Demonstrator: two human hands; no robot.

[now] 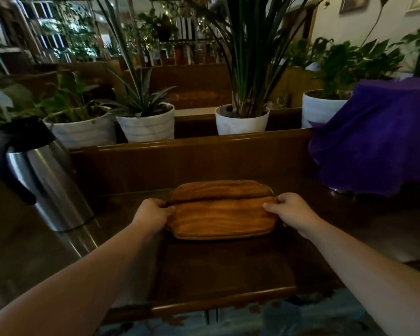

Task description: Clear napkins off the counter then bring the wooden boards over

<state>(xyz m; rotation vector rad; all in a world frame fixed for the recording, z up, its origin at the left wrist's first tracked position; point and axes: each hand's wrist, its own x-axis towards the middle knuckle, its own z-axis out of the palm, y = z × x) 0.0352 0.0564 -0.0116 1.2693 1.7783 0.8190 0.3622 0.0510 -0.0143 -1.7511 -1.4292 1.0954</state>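
Toward the back edge of the dark wooden counter (228, 270), in the head view, the wooden boards (220, 209) lie flat as a stack of what looks like two, the upper one set back a little. The left hand (153, 214) and right hand (290, 210) each close over a short end, thumbs on top, probably to lift the stack level. No napkins show; one steel carafe (46, 180) stands at the left edge, one purple cloth (378, 137) at the right.

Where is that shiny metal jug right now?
The steel thermal carafe stands at the left of the head view on the dark counter, left of the wooden boards.
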